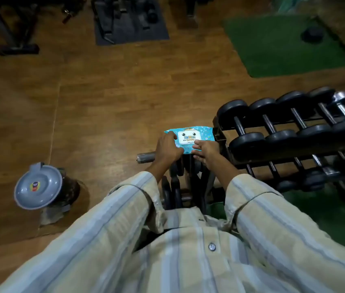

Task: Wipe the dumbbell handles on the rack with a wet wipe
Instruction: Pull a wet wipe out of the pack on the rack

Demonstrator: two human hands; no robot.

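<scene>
A blue wet-wipe pack [203,134] with a white lid lies on top of stacked weight plates, just left of the dumbbell rack [222,136]. My left hand [168,148] grips the pack's left end with curled fingers. My right hand [206,151] rests on its near right edge, fingers extended toward the lid. Rows of black dumbbells with metal handles [269,123] fill the rack on the right, running away to the upper right. No loose wipe is visible.
A grey metal bar end [146,157] sticks out left below my left hand. A jar with a grey lid [38,186] stands on the wooden floor at left. A green mat [283,45] lies far right; dark gym equipment lines the top.
</scene>
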